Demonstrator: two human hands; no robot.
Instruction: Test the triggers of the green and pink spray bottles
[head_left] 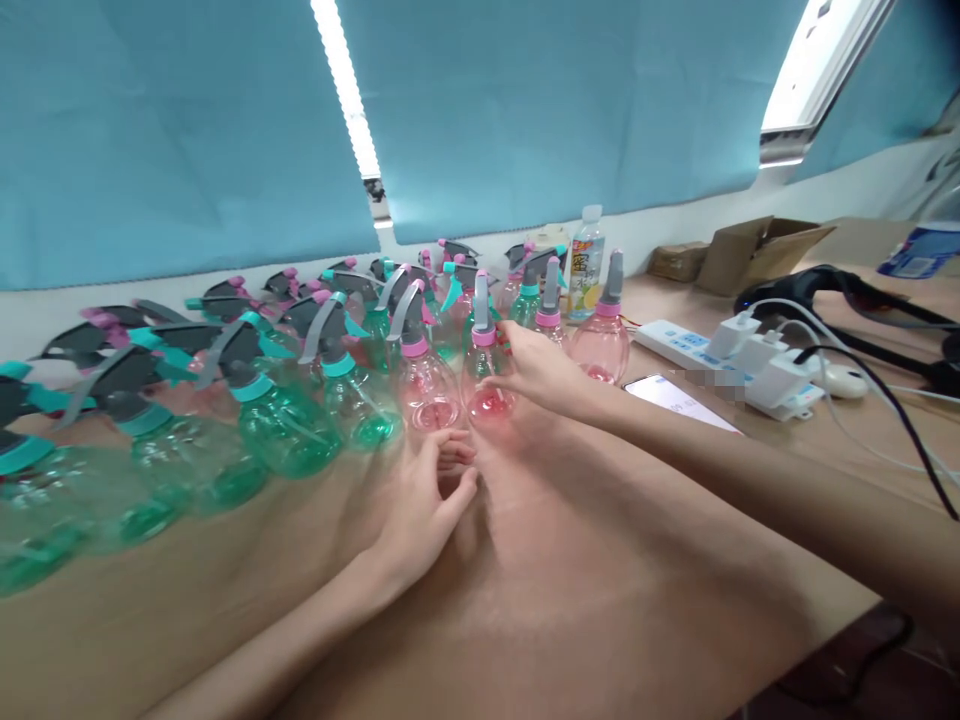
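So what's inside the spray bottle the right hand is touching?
A thin tube shows inside the spray bottle, above a reddish bottom; the right hand hides part of the right side.

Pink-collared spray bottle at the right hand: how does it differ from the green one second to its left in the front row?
The pink bottle has a pink collar and pink base; the green bottle has a teal collar and green base. The right hand is at the pink bottle's side; none is at the green bottle. Both stand on the table.
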